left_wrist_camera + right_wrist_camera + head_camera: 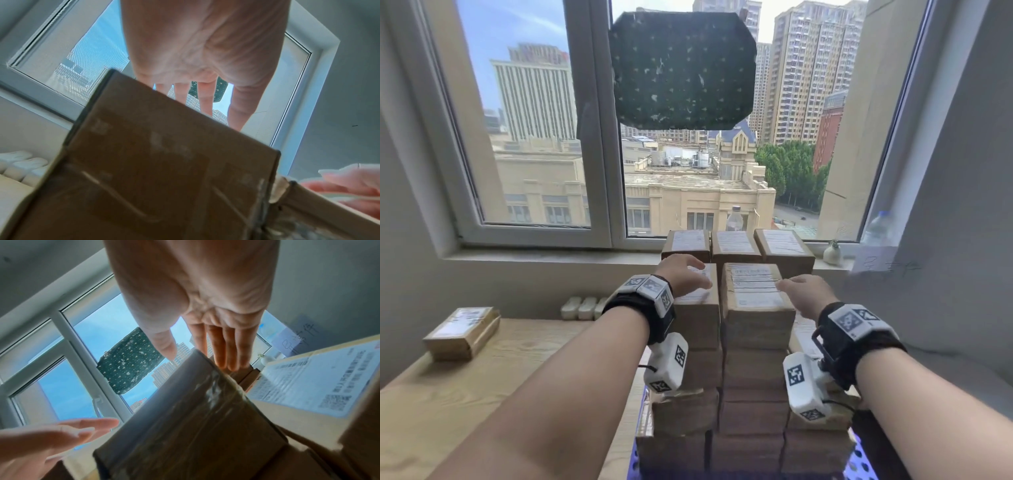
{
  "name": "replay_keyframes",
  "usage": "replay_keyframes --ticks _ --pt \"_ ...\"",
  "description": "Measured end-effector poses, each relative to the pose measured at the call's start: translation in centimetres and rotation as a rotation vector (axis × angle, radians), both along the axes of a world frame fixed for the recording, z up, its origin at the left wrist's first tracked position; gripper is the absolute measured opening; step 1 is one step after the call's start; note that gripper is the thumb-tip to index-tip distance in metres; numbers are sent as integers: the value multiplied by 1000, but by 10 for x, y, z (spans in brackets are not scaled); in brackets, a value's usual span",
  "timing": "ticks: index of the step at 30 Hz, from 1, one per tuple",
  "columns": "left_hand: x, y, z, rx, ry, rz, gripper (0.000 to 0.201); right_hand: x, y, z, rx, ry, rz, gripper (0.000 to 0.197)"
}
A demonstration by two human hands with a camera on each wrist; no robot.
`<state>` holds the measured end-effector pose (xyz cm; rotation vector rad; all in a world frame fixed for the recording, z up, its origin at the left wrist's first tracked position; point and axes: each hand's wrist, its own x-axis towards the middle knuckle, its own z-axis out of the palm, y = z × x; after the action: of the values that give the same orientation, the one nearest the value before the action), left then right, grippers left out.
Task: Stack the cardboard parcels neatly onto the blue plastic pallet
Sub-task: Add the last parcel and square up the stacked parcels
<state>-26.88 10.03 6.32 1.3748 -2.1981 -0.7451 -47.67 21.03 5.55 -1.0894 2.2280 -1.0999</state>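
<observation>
We see both hands open, fingers straight: left hand (683,275) over the top parcel (697,310), right hand (806,291) at three o'clock of its neighbour (755,296).

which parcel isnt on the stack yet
The lone parcel lying flat on the wooden table, left of the stack. Every other parcel is piled on the blue pallet.

Parcel stack (739,359) on pallet (859,462).

Labelled cardboard parcels (753,298) stacked on blue pallet (859,462)
</observation>
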Motion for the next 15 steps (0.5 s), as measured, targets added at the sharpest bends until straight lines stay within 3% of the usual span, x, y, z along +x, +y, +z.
replay_keyframes --ticks 5,8,15 --pt "4 22 -4 -95 59 130 27 9 19 4 -295 110 -16 14" --pt "13 36 -14 -170 88 226 20 23 30 1 -439 92 3 16" --pt "47 67 -37 -305 117 341 7 68 48 -23 -423 111 166 16"
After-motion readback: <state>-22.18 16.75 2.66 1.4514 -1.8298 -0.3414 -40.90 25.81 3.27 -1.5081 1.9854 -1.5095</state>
